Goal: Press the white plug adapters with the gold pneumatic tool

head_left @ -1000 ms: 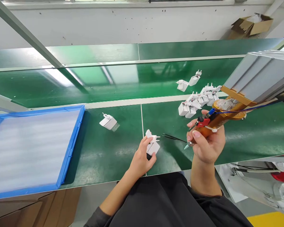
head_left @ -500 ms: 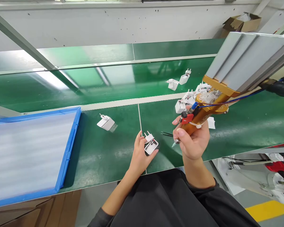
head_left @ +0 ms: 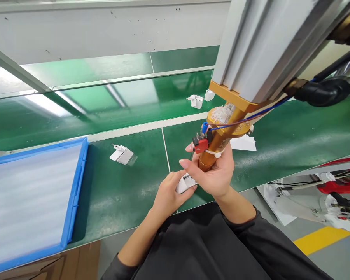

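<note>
My left hand (head_left: 167,194) is closed around a white plug charger housing (head_left: 183,184) on the green bench, thumb on the near side and fingers on the far side. My right hand (head_left: 218,177) grips the gold lower barrel of a glue dispensing gun (head_left: 208,160) that hangs from above. A red switch (head_left: 200,145) with a blue connector is strapped to the barrel, and my thumb lies below it. The gun's tip is hidden behind my right hand, directly over the housing, so whether they touch cannot be seen.
A second plug charger (head_left: 123,154) lies to the left, near a blue tray (head_left: 81,171) with a white lining. Two more white chargers (head_left: 196,101) lie at the back. A white paper piece (head_left: 244,143) rests right of the gun, whose thick grey body (head_left: 259,50) fills the upper right.
My right hand has brought the glue gun left and down over the housing. The housing's plug pins, visible before, are now covered. The view has shifted, and the gun now hides the charger pile.
</note>
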`<state>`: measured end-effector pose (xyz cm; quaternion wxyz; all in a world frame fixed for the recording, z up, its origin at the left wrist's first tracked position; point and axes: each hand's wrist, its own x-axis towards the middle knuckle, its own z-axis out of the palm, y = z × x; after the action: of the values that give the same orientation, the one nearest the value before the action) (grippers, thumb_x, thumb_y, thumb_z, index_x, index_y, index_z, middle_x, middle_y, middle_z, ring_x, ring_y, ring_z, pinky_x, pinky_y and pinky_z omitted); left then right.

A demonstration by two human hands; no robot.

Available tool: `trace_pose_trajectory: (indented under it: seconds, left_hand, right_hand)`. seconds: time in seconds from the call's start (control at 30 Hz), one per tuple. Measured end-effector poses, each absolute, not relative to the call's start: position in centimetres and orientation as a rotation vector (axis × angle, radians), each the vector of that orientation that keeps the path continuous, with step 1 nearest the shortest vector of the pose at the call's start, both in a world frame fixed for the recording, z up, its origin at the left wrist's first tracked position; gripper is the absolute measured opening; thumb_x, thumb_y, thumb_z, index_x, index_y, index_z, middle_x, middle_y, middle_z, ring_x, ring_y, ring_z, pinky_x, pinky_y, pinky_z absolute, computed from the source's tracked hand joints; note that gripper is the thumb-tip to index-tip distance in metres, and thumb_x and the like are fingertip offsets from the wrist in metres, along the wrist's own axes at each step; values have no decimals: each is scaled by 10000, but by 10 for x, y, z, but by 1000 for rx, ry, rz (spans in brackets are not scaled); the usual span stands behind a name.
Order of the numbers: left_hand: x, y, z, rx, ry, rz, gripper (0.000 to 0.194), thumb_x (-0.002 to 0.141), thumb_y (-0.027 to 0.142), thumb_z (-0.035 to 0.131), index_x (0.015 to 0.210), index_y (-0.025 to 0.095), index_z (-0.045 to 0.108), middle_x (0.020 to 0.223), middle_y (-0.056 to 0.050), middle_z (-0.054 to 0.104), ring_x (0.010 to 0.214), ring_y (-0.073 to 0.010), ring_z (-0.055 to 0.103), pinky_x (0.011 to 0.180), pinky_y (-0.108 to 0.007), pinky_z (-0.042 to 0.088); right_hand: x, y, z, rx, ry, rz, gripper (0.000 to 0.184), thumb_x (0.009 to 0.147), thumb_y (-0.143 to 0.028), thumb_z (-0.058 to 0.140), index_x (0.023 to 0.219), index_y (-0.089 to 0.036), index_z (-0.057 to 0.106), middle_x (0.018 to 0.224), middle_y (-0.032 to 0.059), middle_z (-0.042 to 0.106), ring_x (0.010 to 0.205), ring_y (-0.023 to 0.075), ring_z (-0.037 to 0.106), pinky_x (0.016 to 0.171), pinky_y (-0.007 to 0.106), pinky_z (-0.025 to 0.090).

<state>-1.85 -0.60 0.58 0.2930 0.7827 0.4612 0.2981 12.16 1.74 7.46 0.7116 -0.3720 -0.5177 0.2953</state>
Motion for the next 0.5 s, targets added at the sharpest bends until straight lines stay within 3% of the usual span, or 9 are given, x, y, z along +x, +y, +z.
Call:
trace_pose_trajectory:
  seconds: [0.2, 0.3, 0.5]
  left_hand:
    - [-17, -6, 12, 2055, 1217, 752, 302, 832, 335, 672, 1085, 170, 665, 838, -35, 692, 697, -166, 640, 629, -246, 486]
    - [-16, -6, 13, 2038, 1211, 744, 308, 830, 351, 672, 1081, 172, 669, 819, -28, 685, 681, -162, 633, 622, -245, 481]
    - [-15, -8, 11, 2007, 1214, 732, 318, 836, 358, 671, 1098, 177, 667, 793, -17, 683, 645, -149, 610, 605, -240, 472]
  right_hand:
    - [128, 17, 67, -871, -1155, 634, 383, 785, -187, 685, 1106, -278, 497, 784, -40, 634, 519, 94, 524, 502, 261, 496]
    - [129, 17, 66, -834, -1166, 675, 338, 788, -202, 699, 1046, -276, 493, 795, -46, 641, 477, 77, 502, 480, 255, 486]
    - [129, 16, 69, -881, -1182, 668, 269, 808, -244, 681, 992, -263, 486, 666, -68, 582, 503, 106, 543, 488, 272, 494]
